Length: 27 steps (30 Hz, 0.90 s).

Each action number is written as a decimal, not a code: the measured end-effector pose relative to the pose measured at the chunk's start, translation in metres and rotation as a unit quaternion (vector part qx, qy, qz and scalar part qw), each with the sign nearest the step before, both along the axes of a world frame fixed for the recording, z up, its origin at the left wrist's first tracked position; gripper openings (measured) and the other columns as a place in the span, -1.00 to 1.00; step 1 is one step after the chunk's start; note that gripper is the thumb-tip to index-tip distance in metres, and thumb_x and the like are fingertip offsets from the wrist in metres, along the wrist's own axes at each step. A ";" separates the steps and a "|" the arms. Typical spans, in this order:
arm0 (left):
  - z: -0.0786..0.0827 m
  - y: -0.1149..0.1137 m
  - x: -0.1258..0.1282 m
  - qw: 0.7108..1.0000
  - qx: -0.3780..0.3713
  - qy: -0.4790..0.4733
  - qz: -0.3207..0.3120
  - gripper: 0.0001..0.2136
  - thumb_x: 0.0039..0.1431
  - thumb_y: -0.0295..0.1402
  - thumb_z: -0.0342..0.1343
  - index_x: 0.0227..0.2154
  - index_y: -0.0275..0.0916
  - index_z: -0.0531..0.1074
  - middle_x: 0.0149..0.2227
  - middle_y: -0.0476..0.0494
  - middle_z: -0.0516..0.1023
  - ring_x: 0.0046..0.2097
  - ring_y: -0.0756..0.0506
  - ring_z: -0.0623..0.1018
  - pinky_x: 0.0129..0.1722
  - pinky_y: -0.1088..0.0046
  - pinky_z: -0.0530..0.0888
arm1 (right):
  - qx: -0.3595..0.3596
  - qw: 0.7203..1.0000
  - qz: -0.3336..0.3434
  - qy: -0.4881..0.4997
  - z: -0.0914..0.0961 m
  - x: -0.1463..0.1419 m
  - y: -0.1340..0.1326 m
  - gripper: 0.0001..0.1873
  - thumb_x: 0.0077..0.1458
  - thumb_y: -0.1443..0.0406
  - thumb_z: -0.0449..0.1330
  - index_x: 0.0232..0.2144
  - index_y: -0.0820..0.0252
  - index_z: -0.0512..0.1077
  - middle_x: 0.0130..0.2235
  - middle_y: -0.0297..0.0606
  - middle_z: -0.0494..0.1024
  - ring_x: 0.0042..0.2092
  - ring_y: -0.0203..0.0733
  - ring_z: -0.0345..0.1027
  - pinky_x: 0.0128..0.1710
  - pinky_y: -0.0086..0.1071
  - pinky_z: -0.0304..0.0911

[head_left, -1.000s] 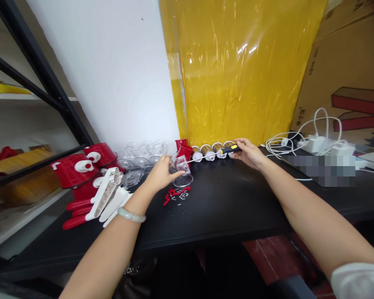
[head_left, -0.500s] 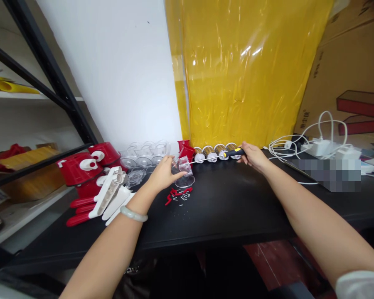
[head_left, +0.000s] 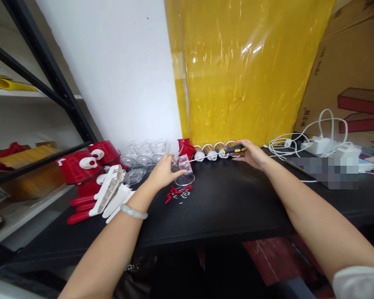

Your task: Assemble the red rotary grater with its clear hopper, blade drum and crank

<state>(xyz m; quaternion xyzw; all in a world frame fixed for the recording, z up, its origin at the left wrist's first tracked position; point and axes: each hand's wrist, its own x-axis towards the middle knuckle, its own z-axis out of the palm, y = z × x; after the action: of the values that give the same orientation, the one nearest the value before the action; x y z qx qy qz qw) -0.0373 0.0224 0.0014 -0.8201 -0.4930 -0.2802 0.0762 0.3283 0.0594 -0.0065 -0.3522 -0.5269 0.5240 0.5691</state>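
At bench (head_left: 224, 207) 12 o'clock, left hand (head_left: 163, 172) gripped clear cup (head_left: 184, 168); right hand (head_left: 252, 154) held screwdriver (head_left: 233, 149), tip just beside cup.

Both bare arms reach forward toward the centre of the frame. The left arm (head_left: 112, 245) rises from the lower left, and the left hand (head_left: 163, 172) is palm down with its fingers curled in a grip. The right arm (head_left: 314, 220) stretches from the lower right, and the right hand (head_left: 252, 154), just right of centre, has its fingers pinched closed, pointing left.
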 end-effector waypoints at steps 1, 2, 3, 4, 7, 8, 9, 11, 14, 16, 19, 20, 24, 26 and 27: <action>0.000 0.000 0.000 1.000 0.001 0.000 0.000 -0.48 0.04 0.12 0.11 -0.16 -0.24 0.28 -0.06 -0.31 0.40 -0.01 -0.29 0.44 -0.07 0.17 0.41 | 0.009 1.000 0.016 0.017 0.000 0.000 0.000 -0.66 -0.01 0.08 0.31 -0.26 0.07 0.31 -0.37 -0.36 0.60 -0.43 -0.24 0.51 -0.36 -0.31 0.45; 0.000 0.000 0.000 1.000 0.001 0.001 0.000 -0.48 0.04 0.12 0.11 -0.17 -0.24 0.28 -0.06 -0.31 0.40 0.00 -0.29 0.44 -0.06 0.17 0.41 | 0.023 0.999 0.019 0.018 0.000 0.000 0.000 -0.64 -0.05 0.12 0.35 -0.27 0.07 0.31 -0.37 -0.37 0.60 -0.44 -0.27 0.50 -0.38 -0.35 0.44; 0.000 -0.001 0.000 1.000 0.001 0.000 -0.001 -0.48 0.04 0.12 0.11 -0.17 -0.24 0.28 -0.06 -0.30 0.39 0.00 -0.29 0.44 -0.06 0.17 0.41 | 0.035 0.999 0.010 0.002 -0.001 -0.001 0.000 -0.65 -0.06 0.11 0.36 -0.32 0.10 0.32 -0.43 -0.37 0.58 -0.50 -0.30 0.46 -0.45 -0.40 0.41; 0.001 -0.001 0.000 1.000 0.002 -0.001 -0.003 -0.49 0.05 0.11 0.11 -0.17 -0.24 0.28 -0.06 -0.30 0.39 -0.01 -0.28 0.44 -0.06 0.17 0.41 | 0.045 0.999 -0.007 -0.025 -0.002 -0.001 0.001 -0.66 -0.05 0.08 0.34 -0.38 0.14 0.33 -0.52 -0.36 0.54 -0.59 -0.34 0.39 -0.55 -0.46 0.34; 0.001 -0.002 0.001 1.000 0.002 -0.006 -0.007 -0.50 0.05 0.11 0.11 -0.18 -0.23 0.27 -0.06 -0.29 0.39 -0.04 -0.26 0.45 -0.06 0.16 0.41 | 0.057 0.991 -0.078 -0.089 -0.008 -0.003 0.007 -0.55 0.02 -0.05 0.24 -0.56 0.17 0.29 -0.72 -0.36 0.38 -0.73 -0.41 0.15 -0.75 -0.52 0.08; 0.001 -0.002 0.001 1.000 0.002 -0.007 -0.009 -0.50 0.05 0.11 0.11 -0.19 -0.23 0.28 -0.06 -0.29 0.39 -0.05 -0.26 0.46 -0.06 0.16 0.41 | 0.056 0.990 -0.097 -0.087 -0.010 -0.003 0.009 -0.54 0.02 -0.06 0.23 -0.58 0.17 0.28 -0.73 -0.36 0.36 -0.73 -0.41 0.14 -0.76 -0.52 0.05; 0.001 -0.002 0.001 1.000 0.003 -0.008 -0.012 -0.51 0.05 0.11 0.11 -0.21 -0.23 0.28 -0.06 -0.29 0.39 -0.05 -0.26 0.46 -0.05 0.16 0.41 | 0.055 0.989 -0.114 -0.073 -0.010 -0.003 0.011 -0.54 0.02 -0.05 0.23 -0.58 0.17 0.28 -0.73 -0.36 0.35 -0.72 -0.40 0.15 -0.76 -0.51 0.05; 0.001 -0.002 0.001 1.000 0.004 -0.009 -0.017 -0.53 0.05 0.10 0.11 -0.23 -0.23 0.29 -0.06 -0.28 0.40 -0.04 -0.26 0.45 -0.04 0.15 0.40 | 0.058 0.987 -0.146 -0.031 -0.009 -0.001 0.013 -0.57 0.04 -0.03 0.22 -0.58 0.15 0.26 -0.73 -0.36 0.35 -0.71 -0.38 0.16 -0.74 -0.50 0.09; 0.001 -0.002 0.001 1.000 0.003 -0.008 -0.015 -0.53 0.04 0.08 0.13 -0.22 -0.24 0.30 -0.08 -0.28 0.40 -0.01 -0.28 0.43 -0.04 0.15 0.40 | 0.067 0.978 -0.198 0.014 -0.004 0.006 0.013 -0.63 0.09 0.04 0.17 -0.57 0.10 0.21 -0.77 -0.44 0.26 -0.74 -0.37 0.09 -0.68 -0.45 0.20; 0.000 -0.002 0.001 1.000 0.002 -0.007 -0.012 -0.53 0.04 0.09 0.13 -0.23 -0.24 0.30 -0.09 -0.28 0.40 0.00 -0.28 0.43 -0.04 0.15 0.40 | 0.071 0.971 -0.225 0.027 0.001 0.010 0.011 -0.66 0.10 0.09 0.14 -0.58 0.07 0.17 -0.81 -0.50 0.16 -0.77 -0.38 0.01 -0.66 -0.42 0.24; 0.000 -0.002 0.001 1.000 0.004 -0.006 -0.013 -0.54 0.05 0.09 0.12 -0.26 -0.23 0.29 -0.07 -0.28 0.39 0.00 -0.27 0.43 -0.03 0.17 0.40 | 0.072 0.974 -0.216 0.010 0.004 0.009 0.007 -0.70 0.09 0.13 0.10 -0.60 0.05 0.16 -0.83 -0.51 0.09 -0.79 -0.38 -0.05 -0.74 -0.44 0.12; 0.000 -0.002 0.001 1.000 0.003 -0.006 -0.013 -0.55 0.06 0.09 0.12 -0.27 -0.23 0.29 -0.07 -0.28 0.39 0.01 -0.27 0.43 -0.03 0.17 0.40 | 0.069 0.977 -0.200 -0.005 0.004 0.006 0.005 -0.71 0.09 0.14 0.10 -0.60 0.05 0.17 -0.83 -0.49 0.11 -0.79 -0.38 -0.05 -0.78 -0.46 0.03; 0.001 -0.002 0.001 1.000 -0.001 -0.006 -0.012 -0.56 0.06 0.07 0.12 -0.28 -0.23 0.28 -0.07 -0.28 0.39 0.01 -0.27 0.43 -0.03 0.17 0.40 | 0.058 0.984 -0.146 -0.083 -0.004 -0.014 -0.001 -0.75 0.06 0.17 0.12 -0.59 0.13 0.26 -0.79 -0.42 0.25 -0.79 -0.41 -0.02 -0.82 -0.51 -0.14; 0.000 -0.002 0.001 1.000 -0.002 -0.006 -0.011 -0.56 0.06 0.06 0.13 -0.26 -0.23 0.29 -0.06 -0.28 0.38 0.02 -0.27 0.42 -0.02 0.17 0.39 | 0.055 0.983 -0.134 -0.117 -0.010 -0.021 -0.002 -0.75 0.06 0.18 0.12 -0.57 0.15 0.28 -0.79 -0.43 0.26 -0.78 -0.42 0.01 -0.81 -0.53 -0.11; 0.000 -0.002 0.002 1.000 -0.002 -0.007 -0.010 -0.56 0.06 0.06 0.14 -0.25 -0.23 0.29 -0.06 -0.27 0.38 0.02 -0.27 0.42 -0.01 0.16 0.39 | 0.055 0.981 -0.130 -0.131 -0.013 -0.023 -0.002 -0.75 0.07 0.17 0.11 -0.57 0.15 0.28 -0.79 -0.44 0.26 -0.78 -0.42 0.02 -0.80 -0.54 -0.10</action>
<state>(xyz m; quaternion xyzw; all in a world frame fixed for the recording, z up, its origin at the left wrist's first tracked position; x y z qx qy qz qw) -0.0357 0.0201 0.0018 -0.8233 -0.4858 -0.2854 0.0686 0.3049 0.0578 -0.0191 -0.4515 -0.5742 0.3651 0.5772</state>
